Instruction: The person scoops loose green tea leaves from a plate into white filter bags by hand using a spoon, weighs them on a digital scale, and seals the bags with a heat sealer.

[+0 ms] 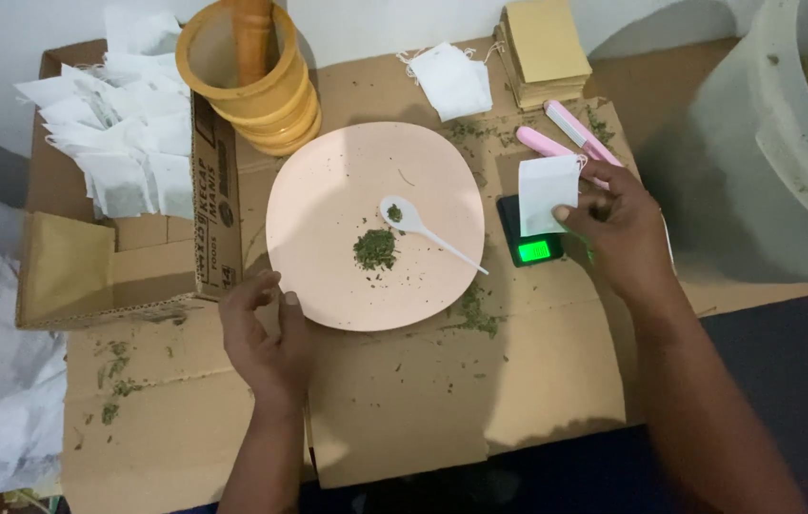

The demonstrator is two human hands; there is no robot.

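A pale pink plate (pixel 347 190) lies on flattened cardboard with a small heap of dried green herb (pixel 375 249) and a white plastic spoon (pixel 423 228) on it. My left hand (pixel 266 338) rests at the plate's near left rim, fingers curled, holding nothing. My right hand (pixel 618 224) pinches a small white filter bag (pixel 547 193) and holds it over a small black pocket scale (pixel 529 238) with a lit green display, right of the plate.
A cardboard box (pixel 89 266) at left holds several filled white bags (pixel 123 143). A yellow mortar with a wooden pestle (pixel 251 71) stands behind the plate. A pink tool (pixel 566 138), a stack of tan paper (pixel 545 48), a loose bag (pixel 451 81) and a white tub (pixel 794 114) of herb lie at the right.
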